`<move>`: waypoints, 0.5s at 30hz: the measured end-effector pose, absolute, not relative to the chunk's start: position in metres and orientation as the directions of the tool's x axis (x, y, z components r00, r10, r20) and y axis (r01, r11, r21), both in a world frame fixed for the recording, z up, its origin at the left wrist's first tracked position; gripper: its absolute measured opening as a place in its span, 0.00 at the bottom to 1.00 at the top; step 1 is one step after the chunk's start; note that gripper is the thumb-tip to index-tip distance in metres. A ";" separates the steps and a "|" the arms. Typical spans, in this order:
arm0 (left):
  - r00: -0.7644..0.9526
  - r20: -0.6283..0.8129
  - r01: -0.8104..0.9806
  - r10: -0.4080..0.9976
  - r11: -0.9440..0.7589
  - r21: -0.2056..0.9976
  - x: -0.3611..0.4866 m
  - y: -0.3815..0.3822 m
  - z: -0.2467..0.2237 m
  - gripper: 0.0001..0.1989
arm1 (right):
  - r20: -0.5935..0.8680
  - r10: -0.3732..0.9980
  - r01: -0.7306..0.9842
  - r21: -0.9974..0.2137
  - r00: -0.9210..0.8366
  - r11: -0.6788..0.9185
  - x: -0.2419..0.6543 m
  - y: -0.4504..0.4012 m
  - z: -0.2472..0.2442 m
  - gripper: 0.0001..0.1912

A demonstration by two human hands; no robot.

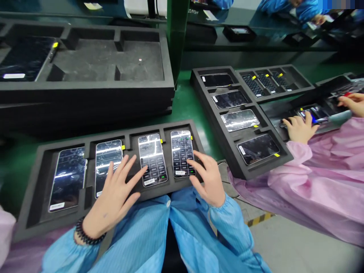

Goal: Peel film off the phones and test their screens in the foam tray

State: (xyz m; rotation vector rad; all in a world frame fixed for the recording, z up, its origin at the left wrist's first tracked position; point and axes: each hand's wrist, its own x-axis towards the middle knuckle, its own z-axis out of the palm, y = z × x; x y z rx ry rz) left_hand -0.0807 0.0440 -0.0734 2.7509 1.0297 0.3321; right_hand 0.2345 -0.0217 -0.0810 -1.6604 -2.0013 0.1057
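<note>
A black foam tray [127, 142] rests in front of me with several smartphones in its slots. My left hand [116, 193] is open, fingers spread, its index fingertip at the lit smartphone [153, 159] right of the tray's middle. Its other fingers reach over a dark-screened smartphone [106, 151] beside that one. At the far right slot, my right hand [209, 178] is open, a fingertip at the screen of another lit smartphone [182, 151] showing a grid of buttons. Farthest left lies a dark smartphone [68, 178] with a white label.
Right of me, a co-worker's hands [301, 127] work over devices near a foam tray of phones [244, 170]. Another tray [295, 96] holds lit phones behind it. Large stacked foam trays [113, 93] stand at back left, beside a green post [176, 38].
</note>
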 end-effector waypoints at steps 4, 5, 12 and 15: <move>0.827 0.158 0.518 0.539 -0.841 0.159 -0.059 0.084 -0.066 0.28 | 0.318 0.946 0.972 -0.234 0.063 0.014 0.235 -0.006 -0.071 0.16; 0.848 0.148 0.486 0.509 -0.858 0.164 -0.051 0.092 -0.067 0.26 | 0.297 0.952 0.979 -0.203 0.073 -0.012 0.233 -0.003 -0.070 0.16; 0.907 0.136 0.382 0.398 -0.915 0.128 -0.024 0.112 -0.081 0.23 | 0.225 0.969 0.944 -0.330 0.102 -0.022 0.216 0.009 -0.077 0.17; 0.885 0.152 0.429 0.440 -0.898 0.100 -0.030 0.115 -0.084 0.21 | 0.222 0.972 0.903 -0.428 0.079 0.025 0.217 0.010 -0.081 0.19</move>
